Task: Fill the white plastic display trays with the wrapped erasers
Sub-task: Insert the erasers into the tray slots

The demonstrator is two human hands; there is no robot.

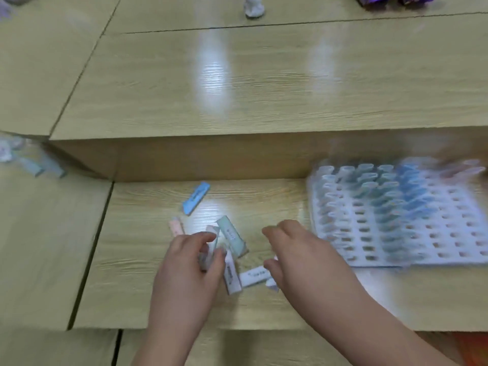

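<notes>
Item 1, white tray [449,233]: lies on the lower table [132,260], right side, against the raised step of the desk behind. Heavily smeared by motion; its right edge is cut off by the frame. Far and left rows hold erasers standing on end in white, green and blue; near-right slots are bare. Exact count not legible.

Item 2, loose wrapped erasers, left of the tray:
- blue eraser [196,198], flat, alone, long axis running from near-left to far-right, open tabletop all round it.
- pink eraser [176,226], flat, near end hidden under the left hand.
- green eraser [232,236], long axis from far-left to near-right, leaning on the pile.
- white erasers [233,277], two, one pointing away from the person, the other lying roughly crosswise and touching it; print on the wrappers unreadable.

Item 3, left hand [190,262]: fingers and thumb curled round a bundle of erasers [208,256], colours blurred, most of it hidden.

Item 4, right hand [298,257]: between pile and tray, fingers bent downward, thumb over a white scrap of wrapper; whether it grips anything cannot be told.

Item 5, further erasers [39,165]: far left, well apart, blurred.

Item 6, upper desk [237,88]: wide glossy surface; a small white object [254,7] and purple packaging [396,0] at its far edge, both cut off.

Room: free tabletop left of and nearer than the pile.
</notes>
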